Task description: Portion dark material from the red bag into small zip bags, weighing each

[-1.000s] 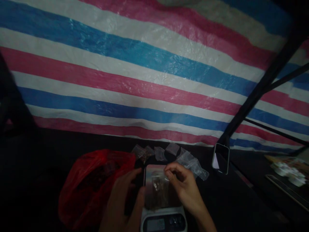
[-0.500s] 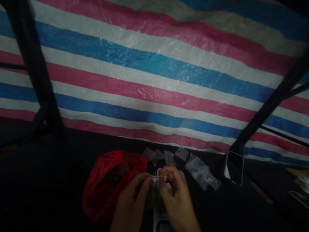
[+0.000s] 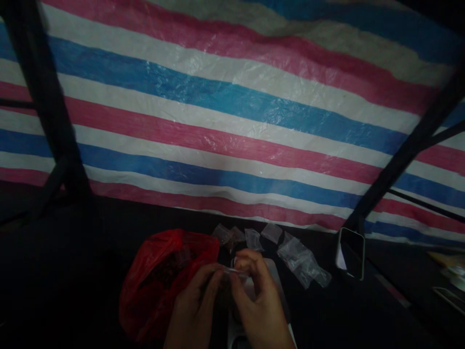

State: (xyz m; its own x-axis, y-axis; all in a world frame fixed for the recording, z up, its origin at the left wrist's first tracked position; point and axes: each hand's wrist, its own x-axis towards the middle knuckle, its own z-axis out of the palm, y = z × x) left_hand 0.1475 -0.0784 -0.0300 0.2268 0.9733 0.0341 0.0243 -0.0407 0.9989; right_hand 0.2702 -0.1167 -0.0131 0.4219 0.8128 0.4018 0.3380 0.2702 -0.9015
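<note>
Between my two hands is a small clear plastic bag [image 3: 229,270], its top edge pinched by the fingers of both. My left hand [image 3: 198,300] grips the left end of that edge, and my right hand [image 3: 256,295] grips the right end. The bag's lower part hangs in shadow, so its contents are hard to make out. Under my right hand lies a pale, flat device like a small scale [image 3: 274,276], partly covered. Left of my hands sits an open red plastic bag [image 3: 136,291] with dark stuff inside.
Several small clear bags [image 3: 301,259] lie behind and to the right of my hands. A phone [image 3: 350,254] leans against a dark frame post [image 3: 392,165]. Another post [image 3: 54,106] stands at left. A striped tarp [image 3: 232,131] hangs behind the dark table.
My fingers have shifted along the small bag's top edge, which now tilts down to the right. The view has moved slightly; the other things lie as before.
</note>
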